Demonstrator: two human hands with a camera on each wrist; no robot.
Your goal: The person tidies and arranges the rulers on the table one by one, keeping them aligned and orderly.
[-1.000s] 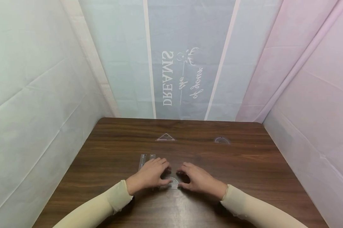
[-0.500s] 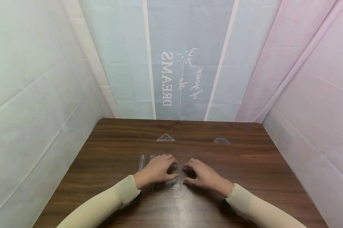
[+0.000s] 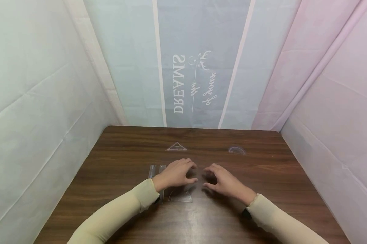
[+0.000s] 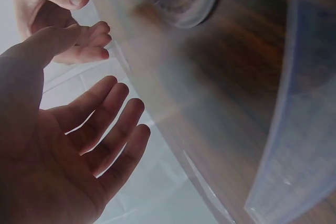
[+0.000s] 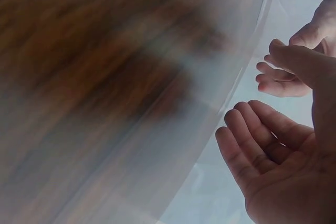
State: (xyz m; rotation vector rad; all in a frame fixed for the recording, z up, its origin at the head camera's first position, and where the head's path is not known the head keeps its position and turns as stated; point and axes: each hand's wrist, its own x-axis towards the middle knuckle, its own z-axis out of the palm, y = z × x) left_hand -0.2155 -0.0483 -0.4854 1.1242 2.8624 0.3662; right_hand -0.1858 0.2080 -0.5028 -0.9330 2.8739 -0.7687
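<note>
My left hand [image 3: 176, 173] hovers over the table with relaxed, spread fingers and holds nothing. Below it lies a clear protractor [image 3: 185, 197], its curved edge partly covered by the hand. Two clear rulers, a wider one [image 3: 152, 171] and a narrow one [image 3: 162, 200], lie side by side under the left wrist. Facing it across a small gap, my right hand [image 3: 227, 181] is also loosely bent and holds nothing. In the left wrist view the fingers [image 4: 113, 137] are apart; the right wrist view shows the right palm [image 5: 283, 182] bare.
Farther back on the brown wooden table [image 3: 125, 152] lie a clear triangular set square [image 3: 177, 149] and a second clear protractor [image 3: 236, 151] to its right. Fabric walls enclose the table at the back [image 3: 198, 118] and on both sides.
Both hands have moved away from the near protractor, forward and to the right. More of the protractor and the narrow ruler shows now. The things on the table stay where they were.
</note>
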